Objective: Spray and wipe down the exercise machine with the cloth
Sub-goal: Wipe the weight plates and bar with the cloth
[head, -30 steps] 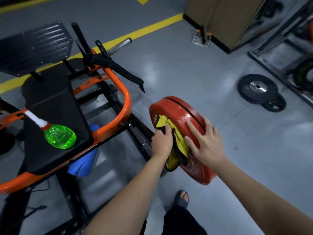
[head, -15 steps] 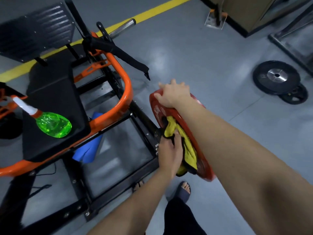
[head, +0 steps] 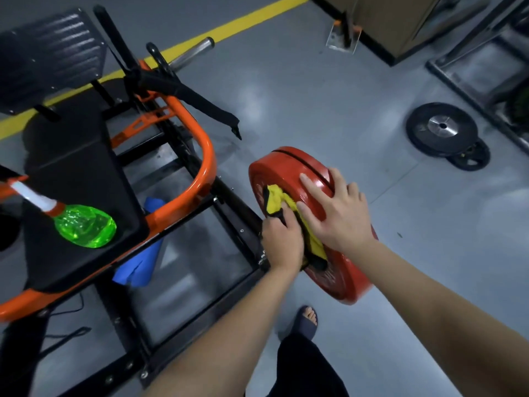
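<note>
Red rubber marks the weight plate (head: pixel 289 173), which stands on edge just beside the black base rail of the exercise machine (head: pixel 234 199), with its rim turned up toward the camera. The left hand (head: pixel 282 239) is curled around a yellow cloth (head: pixel 276 197) and presses it against the plate's face on the machine side, in the narrow gap between plate and rail. The right hand (head: pixel 340 216) lies flat over the plate's rim with its fingers straight and spread, gripping nothing.

The machine's orange tube (head: pixel 207 156) bends around a black pad (head: pixel 77 173). A green spray bottle (head: pixel 84 226) lies on its side on that pad, near the pad's front edge and well apart from both hands. A blue item (head: pixel 140 267) hangs below the tube.

To the right of the plate, grey floor (head: pixel 315 104) stretches out to two black plates (head: pixel 442 128) lying flat near a metal rack. A yellow line (head: pixel 252 17) crosses the floor behind the machine. A sandalled foot (head: pixel 307 320) stands near the plate's lower edge.
</note>
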Motion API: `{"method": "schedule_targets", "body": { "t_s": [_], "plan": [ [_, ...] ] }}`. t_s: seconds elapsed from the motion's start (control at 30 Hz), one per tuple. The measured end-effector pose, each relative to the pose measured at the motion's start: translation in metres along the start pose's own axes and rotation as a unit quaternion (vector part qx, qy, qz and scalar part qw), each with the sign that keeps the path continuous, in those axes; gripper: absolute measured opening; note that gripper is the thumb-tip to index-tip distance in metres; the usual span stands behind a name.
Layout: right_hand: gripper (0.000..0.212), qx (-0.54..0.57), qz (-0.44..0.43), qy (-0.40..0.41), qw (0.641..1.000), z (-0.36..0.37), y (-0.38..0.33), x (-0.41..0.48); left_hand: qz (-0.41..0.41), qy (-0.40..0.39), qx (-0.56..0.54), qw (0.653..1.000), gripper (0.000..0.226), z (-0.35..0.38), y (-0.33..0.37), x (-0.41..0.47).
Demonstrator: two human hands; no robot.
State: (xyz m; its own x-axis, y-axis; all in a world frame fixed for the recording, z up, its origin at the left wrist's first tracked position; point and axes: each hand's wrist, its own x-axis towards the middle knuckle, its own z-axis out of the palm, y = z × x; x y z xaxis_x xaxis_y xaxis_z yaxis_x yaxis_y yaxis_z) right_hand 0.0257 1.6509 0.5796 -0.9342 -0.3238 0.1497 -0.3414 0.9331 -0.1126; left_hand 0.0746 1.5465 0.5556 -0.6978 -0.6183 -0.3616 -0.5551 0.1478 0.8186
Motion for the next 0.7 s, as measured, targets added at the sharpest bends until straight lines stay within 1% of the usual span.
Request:
{"method": "schedule_targets", "body": {
  "t_s": [0.13, 0.2, 0.27, 0.33, 0.4, 0.47, 0.53, 0.6, 0.7],
  "plan": [
    [0.059, -0.033, 0.03, -0.081, 0.996, 0.0, -0.02, 0.045, -0.025, -0.068, -0.04, 0.997, 0.06, 0.01, -0.034, -0.037],
    [0.059, -0.051, 0.029, -0.137, 0.989, 0.004, -0.03, 0.074, -0.012, -0.095, -0.034, 0.995, 0.063, 0.008, -0.04, -0.038],
    [0.059, -0.053, 0.021, -0.195, 0.979, 0.006, -0.044, 0.099, 0.014, -0.099, -0.002, 0.995, 0.061, 0.001, -0.036, -0.031],
    [0.059, -0.007, 0.026, -0.215, 0.976, 0.006, -0.051, 0.11, 0.036, -0.09, 0.014, 0.995, 0.052, -0.007, -0.027, -0.019],
    [0.061, 0.049, 0.035, -0.202, 0.977, -0.002, -0.047, 0.098, 0.03, -0.079, 0.014, 0.996, 0.05, -0.015, -0.016, -0.002],
    [0.066, 0.043, 0.012, -0.139, 0.989, -0.009, -0.03, 0.055, -0.011, -0.07, 0.009, 0.997, 0.054, -0.023, -0.003, 0.013],
    [0.073, 0.037, 0.019, -0.075, 0.996, -0.015, -0.003, 0.004, -0.062, -0.075, -0.002, 0.995, 0.057, -0.028, 0.008, 0.022],
    [0.077, 0.047, 0.034, -0.064, 0.996, -0.016, 0.019, -0.029, -0.086, -0.079, -0.013, 0.993, 0.06, -0.026, 0.014, 0.023],
    [0.074, 0.015, 0.034, -0.047, 0.998, -0.011, 0.019, -0.031, -0.073, -0.086, -0.011, 0.994, 0.057, -0.015, 0.007, -0.001]
  ]
}}
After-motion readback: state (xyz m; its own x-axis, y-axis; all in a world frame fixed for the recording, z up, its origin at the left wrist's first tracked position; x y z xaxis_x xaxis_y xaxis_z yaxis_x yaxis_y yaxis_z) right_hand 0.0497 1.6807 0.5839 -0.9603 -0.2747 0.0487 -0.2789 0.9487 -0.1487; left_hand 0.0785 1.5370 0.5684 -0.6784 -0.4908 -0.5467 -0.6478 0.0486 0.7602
